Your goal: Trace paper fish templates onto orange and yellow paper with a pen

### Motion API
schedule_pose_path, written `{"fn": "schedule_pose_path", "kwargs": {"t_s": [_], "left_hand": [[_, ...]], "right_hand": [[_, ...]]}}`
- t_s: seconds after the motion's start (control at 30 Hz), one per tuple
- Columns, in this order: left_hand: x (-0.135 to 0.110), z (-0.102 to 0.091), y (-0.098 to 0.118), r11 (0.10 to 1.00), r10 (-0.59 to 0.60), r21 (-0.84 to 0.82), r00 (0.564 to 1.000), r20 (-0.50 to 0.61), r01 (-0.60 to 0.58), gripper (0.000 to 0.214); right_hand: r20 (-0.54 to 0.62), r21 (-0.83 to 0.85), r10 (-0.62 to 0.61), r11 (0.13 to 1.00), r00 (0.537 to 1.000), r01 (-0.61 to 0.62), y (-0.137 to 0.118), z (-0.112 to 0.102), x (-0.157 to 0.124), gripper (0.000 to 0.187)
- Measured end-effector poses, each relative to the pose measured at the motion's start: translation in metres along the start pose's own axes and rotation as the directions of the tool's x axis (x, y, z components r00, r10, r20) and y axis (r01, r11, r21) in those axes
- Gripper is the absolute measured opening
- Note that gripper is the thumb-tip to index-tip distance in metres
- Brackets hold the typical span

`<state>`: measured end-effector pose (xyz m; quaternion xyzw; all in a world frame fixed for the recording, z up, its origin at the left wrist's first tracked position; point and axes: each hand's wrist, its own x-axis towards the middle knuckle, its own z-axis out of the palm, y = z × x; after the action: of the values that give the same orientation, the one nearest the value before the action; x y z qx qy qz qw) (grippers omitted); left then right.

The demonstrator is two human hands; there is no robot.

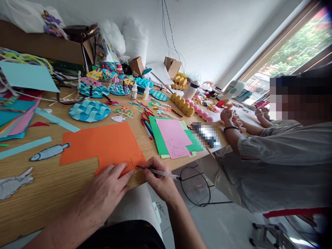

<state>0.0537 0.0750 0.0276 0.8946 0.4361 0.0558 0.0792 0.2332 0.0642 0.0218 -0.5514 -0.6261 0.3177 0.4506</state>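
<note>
A sheet of orange paper (pixel 103 141) with a notch cut from its lower left lies at the table's near edge. My left hand (pixel 111 186) rests flat on its lower part, fingers stretched out. In my right hand (pixel 160 178) is a pen (pixel 163 173) with a clear barrel, its tip at the paper's right corner. Thin dark lines of a fish drawing (pixel 132 162) show there, partly hidden by my left fingers. Left of the sheet lie a grey paper fish (pixel 49 152) with a dark outline and another cut-out fish (pixel 15 183).
Pink paper (pixel 173 133) with fish outlines lies on green paper (pixel 155 138) to the right. Behind are red scissors (pixel 146 115), glue bottles (pixel 134 91) and a blue wavy paper disc (pixel 89 110). A co-worker in a grey shirt (pixel 280 162) sits at the right.
</note>
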Motion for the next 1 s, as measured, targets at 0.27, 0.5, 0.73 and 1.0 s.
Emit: {"fn": "schedule_pose_path", "kwargs": {"t_s": [0.27,0.5,0.73,1.0], "left_hand": [[-0.003,0.01,-0.003,1.0,0.015,-0.007,0.997,-0.078,-0.015,0.043],[-0.003,0.01,-0.002,0.999,0.037,0.039,0.996,-0.083,-0.034,0.042],[-0.003,0.007,-0.001,0.998,0.021,0.052,0.998,-0.053,-0.019,0.041],[-0.003,0.004,-0.002,1.0,0.006,-0.015,0.998,-0.059,-0.007,0.041]], "right_hand": [[0.02,-0.054,-0.003,0.999,1.0,0.004,-0.002,0.0,-0.002,0.01],[0.02,-0.078,0.004,0.997,1.0,-0.002,-0.003,0.001,-0.001,0.011],[0.002,-0.097,-0.011,0.995,1.0,0.012,-0.001,0.002,-0.002,0.01],[-0.047,-0.154,-0.051,0.987,0.998,0.043,0.0,0.002,-0.003,0.01]]}}
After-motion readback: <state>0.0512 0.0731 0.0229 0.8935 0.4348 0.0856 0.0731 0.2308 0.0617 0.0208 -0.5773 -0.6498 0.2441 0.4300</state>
